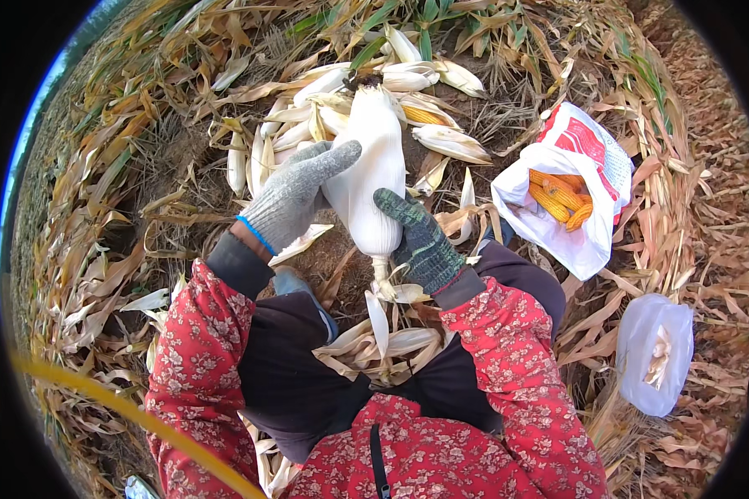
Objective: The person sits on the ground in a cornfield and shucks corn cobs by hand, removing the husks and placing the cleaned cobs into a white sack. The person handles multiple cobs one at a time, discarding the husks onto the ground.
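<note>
An ear of corn in its pale husk (374, 168) is held up in front of me, stalk end towards my body. My left hand (299, 190), in a grey knitted glove with a blue edge, grips its left side. On the other side my right hand (421, 240), in a dark green knitted glove, holds the lower part near the stalk. The kernels of this ear are hidden by the husk. Beyond it lies a pile of husked-over ears (409, 76), where one ear with yellow kernels showing (422, 116) sits partly opened.
To the right, an open white woven sack (590, 246) holds several bare orange corn cobs (555, 196). Below it stands a translucent plastic bag (671, 380) with pale pieces inside. Loose husks (406, 340) lie between my legs, and dry stalks and leaves cover the ground around.
</note>
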The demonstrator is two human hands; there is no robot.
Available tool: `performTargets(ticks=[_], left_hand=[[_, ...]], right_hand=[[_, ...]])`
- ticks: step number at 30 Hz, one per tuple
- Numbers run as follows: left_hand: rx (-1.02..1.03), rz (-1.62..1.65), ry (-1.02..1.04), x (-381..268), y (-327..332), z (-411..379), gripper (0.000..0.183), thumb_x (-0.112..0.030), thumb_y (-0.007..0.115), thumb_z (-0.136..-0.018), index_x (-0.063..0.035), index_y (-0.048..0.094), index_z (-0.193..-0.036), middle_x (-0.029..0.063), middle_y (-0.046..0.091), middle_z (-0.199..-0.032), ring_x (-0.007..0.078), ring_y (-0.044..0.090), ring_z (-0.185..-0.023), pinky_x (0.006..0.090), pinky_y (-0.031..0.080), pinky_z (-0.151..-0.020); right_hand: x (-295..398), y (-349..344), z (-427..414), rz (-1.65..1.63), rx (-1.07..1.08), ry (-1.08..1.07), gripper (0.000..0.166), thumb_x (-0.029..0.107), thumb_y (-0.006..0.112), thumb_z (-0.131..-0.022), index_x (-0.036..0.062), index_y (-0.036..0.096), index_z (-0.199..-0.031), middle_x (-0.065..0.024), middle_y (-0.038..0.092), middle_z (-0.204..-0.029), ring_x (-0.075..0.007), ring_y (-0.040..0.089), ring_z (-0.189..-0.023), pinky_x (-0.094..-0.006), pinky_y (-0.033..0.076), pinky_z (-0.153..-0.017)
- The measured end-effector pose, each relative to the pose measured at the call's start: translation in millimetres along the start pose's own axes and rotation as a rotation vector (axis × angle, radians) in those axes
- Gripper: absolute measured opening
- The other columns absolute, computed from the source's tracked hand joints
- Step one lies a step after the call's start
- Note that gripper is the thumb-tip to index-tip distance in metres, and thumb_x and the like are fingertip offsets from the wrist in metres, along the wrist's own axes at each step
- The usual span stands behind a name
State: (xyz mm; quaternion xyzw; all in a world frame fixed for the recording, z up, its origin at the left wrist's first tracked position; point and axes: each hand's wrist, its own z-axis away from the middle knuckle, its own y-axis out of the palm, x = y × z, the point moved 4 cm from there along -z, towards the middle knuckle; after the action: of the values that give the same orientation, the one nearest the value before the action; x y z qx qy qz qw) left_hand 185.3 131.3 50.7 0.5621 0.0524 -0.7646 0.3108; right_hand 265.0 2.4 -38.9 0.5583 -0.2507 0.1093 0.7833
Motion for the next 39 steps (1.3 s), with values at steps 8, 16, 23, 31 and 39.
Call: performTargets(ticks=[8, 16, 23, 31, 39], left_hand=[[0.137, 0.002, 0.104, -6, -3, -1, 0.04, -0.011, 0.071, -0.086, -0.0007, 0.058, -0.122, 0.0056, 0.066, -0.113, 0.014, 0.062, -0.1, 0.0303, 0.047, -0.093], [0.1, -0.051, 0.249, -20, 4, -2, 0.046, -0.006, 0.064, -0.089, -0.0005, 0.051, -0.133, 0.0075, 0.062, -0.124, 0.017, 0.061, -0.111, 0.0323, 0.048, -0.097], [0.176, 0.155, 0.263, -39, -15, 25, 0.054, -0.008, 0.068, -0.085, 0.0022, 0.048, -0.134, 0.0147, 0.061, -0.126, 0.026, 0.057, -0.12, 0.0419, 0.044, -0.105], [0.457, -0.331, -0.193, -25, 31, 72, 0.051, -0.008, 0.071, -0.084, 0.0043, 0.053, -0.13, 0.0149, 0.06, -0.126, 0.0269, 0.06, -0.113, 0.0448, 0.044, -0.102], [0.786, -1.072, 0.586, -3, 98, 101, 0.056, -0.033, 0.077, -0.073, -0.0083, 0.058, -0.12, 0.0147, 0.06, -0.108, 0.0365, 0.057, -0.105, 0.0452, 0.045, -0.093]], right_hand=[[15, 11, 7, 0.395, -0.133, -0.268, 0.048, 0.01, 0.079, -0.08, 0.0008, 0.058, -0.121, -0.0067, 0.066, -0.107, -0.0151, 0.064, -0.093, -0.0292, 0.054, -0.082], [12, 18, 10, 0.59, -0.108, -0.315, 0.055, 0.013, 0.081, -0.079, 0.0024, 0.054, -0.125, -0.0083, 0.063, -0.112, -0.0158, 0.061, -0.099, -0.0312, 0.052, -0.086], [0, 13, -1, -0.267, 0.069, 0.018, 0.069, 0.058, 0.048, -0.096, 0.0039, 0.045, -0.138, -0.0138, 0.056, -0.131, -0.024, 0.056, -0.119, -0.0386, 0.047, -0.101], [1, -25, -35, -0.404, 0.047, -0.047, 0.065, 0.054, 0.053, -0.094, 0.0054, 0.047, -0.137, -0.0131, 0.058, -0.128, -0.0272, 0.058, -0.115, -0.0391, 0.048, -0.099], [14, -36, -42, 0.032, -0.274, -0.291, 0.064, 0.053, 0.055, -0.094, 0.0056, 0.047, -0.137, -0.0133, 0.058, -0.128, -0.0277, 0.057, -0.115, -0.0402, 0.047, -0.099]])
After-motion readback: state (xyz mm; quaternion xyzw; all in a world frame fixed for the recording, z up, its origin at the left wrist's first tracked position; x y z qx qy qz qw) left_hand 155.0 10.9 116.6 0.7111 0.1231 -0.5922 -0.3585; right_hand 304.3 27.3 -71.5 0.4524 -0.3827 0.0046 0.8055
